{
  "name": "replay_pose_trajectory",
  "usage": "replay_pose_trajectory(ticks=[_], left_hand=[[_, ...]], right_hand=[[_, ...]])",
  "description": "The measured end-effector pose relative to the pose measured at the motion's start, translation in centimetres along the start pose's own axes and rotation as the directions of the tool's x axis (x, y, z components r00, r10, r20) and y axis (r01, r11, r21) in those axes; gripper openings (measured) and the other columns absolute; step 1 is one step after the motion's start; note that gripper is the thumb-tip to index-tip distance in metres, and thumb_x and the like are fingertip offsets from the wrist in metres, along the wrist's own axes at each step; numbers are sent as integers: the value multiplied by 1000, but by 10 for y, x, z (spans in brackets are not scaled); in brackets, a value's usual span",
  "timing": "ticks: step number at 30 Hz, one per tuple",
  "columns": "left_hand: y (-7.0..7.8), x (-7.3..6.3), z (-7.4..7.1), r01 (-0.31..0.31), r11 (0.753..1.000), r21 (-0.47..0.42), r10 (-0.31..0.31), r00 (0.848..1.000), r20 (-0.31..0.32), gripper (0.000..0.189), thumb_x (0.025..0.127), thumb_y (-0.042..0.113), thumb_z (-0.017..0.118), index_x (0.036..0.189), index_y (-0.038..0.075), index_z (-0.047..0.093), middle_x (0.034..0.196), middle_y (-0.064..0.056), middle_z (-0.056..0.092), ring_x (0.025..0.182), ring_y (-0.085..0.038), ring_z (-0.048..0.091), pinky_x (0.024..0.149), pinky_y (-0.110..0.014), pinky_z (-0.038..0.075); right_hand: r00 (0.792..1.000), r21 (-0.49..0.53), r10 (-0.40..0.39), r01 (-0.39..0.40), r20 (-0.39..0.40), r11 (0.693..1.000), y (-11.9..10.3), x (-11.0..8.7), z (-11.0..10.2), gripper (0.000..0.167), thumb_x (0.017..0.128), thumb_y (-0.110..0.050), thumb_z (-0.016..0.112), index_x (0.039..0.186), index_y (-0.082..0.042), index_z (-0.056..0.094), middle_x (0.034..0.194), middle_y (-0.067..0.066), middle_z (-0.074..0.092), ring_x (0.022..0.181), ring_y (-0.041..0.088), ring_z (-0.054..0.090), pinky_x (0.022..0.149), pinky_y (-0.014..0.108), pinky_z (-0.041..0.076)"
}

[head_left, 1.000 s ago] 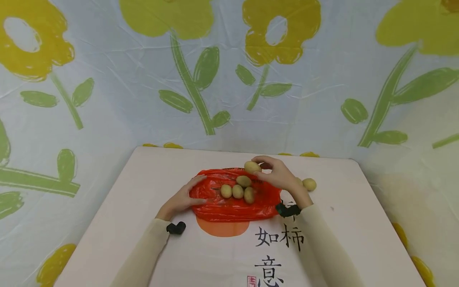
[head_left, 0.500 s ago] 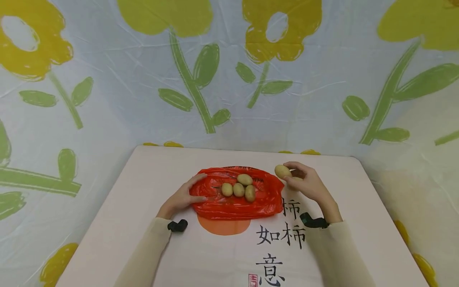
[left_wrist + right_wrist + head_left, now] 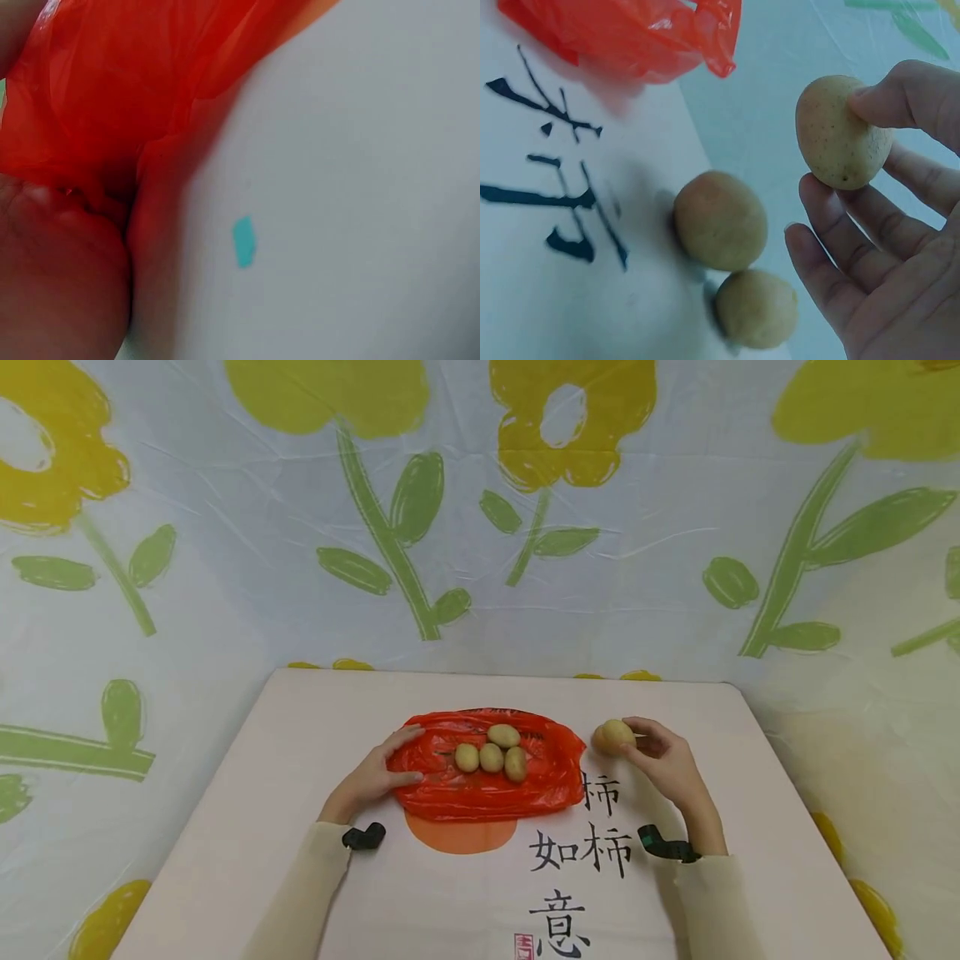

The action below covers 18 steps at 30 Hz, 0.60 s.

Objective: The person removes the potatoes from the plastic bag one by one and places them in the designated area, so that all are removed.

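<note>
My right hand [image 3: 670, 770] pinches a potato [image 3: 838, 135] between thumb and fingertips, to the right of the red plastic bag [image 3: 450, 797]. In the right wrist view, two more potatoes [image 3: 720, 220] sit side by side beneath the held one; in the head view the held potato partly covers them. Several pale brown potatoes [image 3: 467, 757] lie grouped in the middle of the bag. My left hand [image 3: 375, 777] rests on the bag's left end, thumb and fingers spread apart. Red film fills the space between thumb and finger in the left wrist view.
Beneath everything is a pale table [image 3: 285, 760] printed with dark characters [image 3: 581, 852] and an orange round shape [image 3: 461, 835]. A flower-printed cloth [image 3: 285, 527] stands behind the table and along both sides.
My right hand has carried the potato from above the bag rightward, then down beside the other potatoes. The left hand stays at the bag's left end.
</note>
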State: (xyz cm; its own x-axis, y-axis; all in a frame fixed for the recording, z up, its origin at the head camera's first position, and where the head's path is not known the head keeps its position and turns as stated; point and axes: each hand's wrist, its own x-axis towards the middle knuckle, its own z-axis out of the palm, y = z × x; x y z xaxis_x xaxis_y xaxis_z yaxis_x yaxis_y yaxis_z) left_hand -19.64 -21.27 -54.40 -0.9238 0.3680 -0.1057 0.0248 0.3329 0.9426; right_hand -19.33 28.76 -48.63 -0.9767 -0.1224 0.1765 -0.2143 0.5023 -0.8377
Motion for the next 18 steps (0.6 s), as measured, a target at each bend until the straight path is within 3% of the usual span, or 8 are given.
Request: replay_pose_trajectory(ticks=[7,14,18], left_hand=[[2,-4,-1,2,1000,7,-2,1000,2,78,90,19,79,158,22,41,172,-5,21,160,-37,9,125,-64,18],[3,-1,-2,13,999,37,-13,1000,-8,80,88,23,80,158,19,42,172,-4,20,160,-37,6,125,-65,18],[1,-1,-3,14,998,58,-13,1000,-7,79,88,26,81,157,18,44,173,-2,19,160,-38,5,124,-67,18]], right_hand=[[999,-14,6,-7,-50,1000,4,-5,-4,44,96,-14,74,137,-3,62,130,19,66,99,-8,62,82,9,52],[994,9,23,-22,-111,1000,11,-7,-17,44,95,-18,75,136,-4,63,120,-15,64,97,-7,64,82,9,53],[989,11,40,-39,-143,999,16,-8,-20,44,96,-18,75,135,-3,63,116,-24,61,97,-8,63,82,7,51]])
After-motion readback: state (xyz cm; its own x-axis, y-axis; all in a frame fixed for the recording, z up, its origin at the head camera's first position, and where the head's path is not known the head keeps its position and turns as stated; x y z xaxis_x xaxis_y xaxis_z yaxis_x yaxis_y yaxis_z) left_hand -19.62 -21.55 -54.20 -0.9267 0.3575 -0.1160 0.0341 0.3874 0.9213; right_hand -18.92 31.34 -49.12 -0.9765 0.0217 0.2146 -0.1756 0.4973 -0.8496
